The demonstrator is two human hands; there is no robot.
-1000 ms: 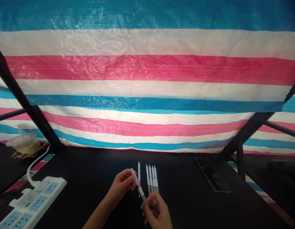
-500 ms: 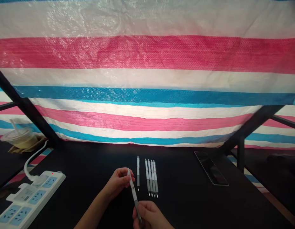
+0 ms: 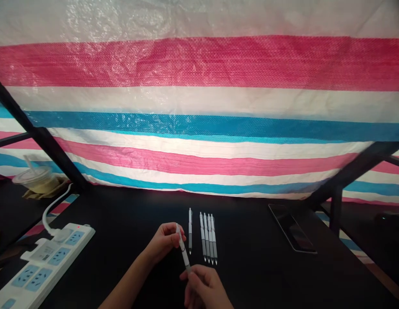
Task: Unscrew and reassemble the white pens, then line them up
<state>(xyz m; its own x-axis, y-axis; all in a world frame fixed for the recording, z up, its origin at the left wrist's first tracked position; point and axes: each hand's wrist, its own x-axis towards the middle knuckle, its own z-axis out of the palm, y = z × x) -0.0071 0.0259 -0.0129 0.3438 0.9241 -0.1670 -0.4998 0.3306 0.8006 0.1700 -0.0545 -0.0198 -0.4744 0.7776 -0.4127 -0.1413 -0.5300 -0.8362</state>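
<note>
On my remote view, the left hand pinches a retractable pen near its top; one lone pen lies beyond; the right hand pinches the lower end — four pens are already lined up, the held one not laid down.

We see a makeshift desk booth, whether in a home or office we cannot tell: striped plastic sheeting and dark frame bars border a black tabletop with pens and a phone.

The right hand hides one end of the held pen.
</note>
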